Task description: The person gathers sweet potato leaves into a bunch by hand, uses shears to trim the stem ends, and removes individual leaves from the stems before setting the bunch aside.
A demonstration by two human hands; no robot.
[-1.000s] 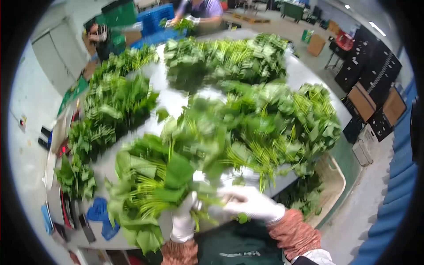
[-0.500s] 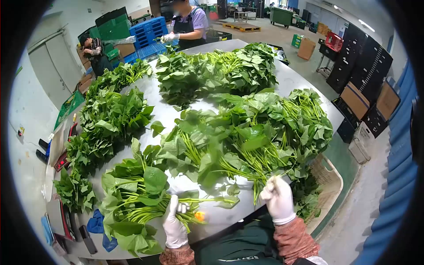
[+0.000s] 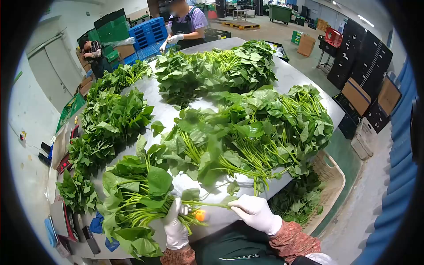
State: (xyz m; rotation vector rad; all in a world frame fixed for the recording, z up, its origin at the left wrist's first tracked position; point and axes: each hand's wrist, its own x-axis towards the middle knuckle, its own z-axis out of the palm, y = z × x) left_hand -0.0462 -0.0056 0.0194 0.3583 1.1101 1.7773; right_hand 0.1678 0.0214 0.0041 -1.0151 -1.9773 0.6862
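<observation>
My left hand (image 3: 176, 227), in a white glove, is closed around the stems of a bunch of leafy greens (image 3: 132, 201) at the front left of the metal table. A single stem (image 3: 205, 204) sticks out of that bunch to the right. My right hand (image 3: 257, 214), gloved too, pinches at the far end of this stem, beside a small leaf. A small orange thing (image 3: 200, 215) shows next to my left hand; I cannot make out what it is. Behind my hands lies a large heap of the same greens (image 3: 247, 137).
More greens (image 3: 112, 110) line the left of the metal table (image 3: 293, 77), with another pile (image 3: 216, 70) at the back. A cream crate (image 3: 338, 179) with leaves stands at the right edge. Blue cloth (image 3: 96, 223) lies front left. A co-worker (image 3: 187, 26) stands at the far end.
My right hand has moved left and down from the heap's edge to the stem jutting from the bunch. My left hand has kept its hold. The co-worker's hands have lowered.
</observation>
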